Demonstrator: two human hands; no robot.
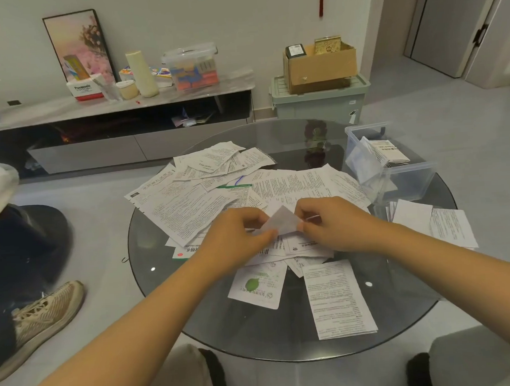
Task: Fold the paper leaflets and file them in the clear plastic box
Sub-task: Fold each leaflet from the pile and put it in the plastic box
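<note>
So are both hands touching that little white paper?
Touching. The head view shows the left hand and the right hand each pinching a side of the small folded leaflet, held just above the paper pile.

Loose leaflet pile [218, 192] covers table [287, 346] centre through 10 o'clock. Clear plastic box [395, 166] blocks 2 o'clock edge, open top reachable from above. Bare glass at 12, also near rim 5 to 7 o'clock. Single sheet [339, 299] lies at 5.

Both forearms are bare, no sleeves showing; light beige trousers [181, 373] cover the knees.
</note>
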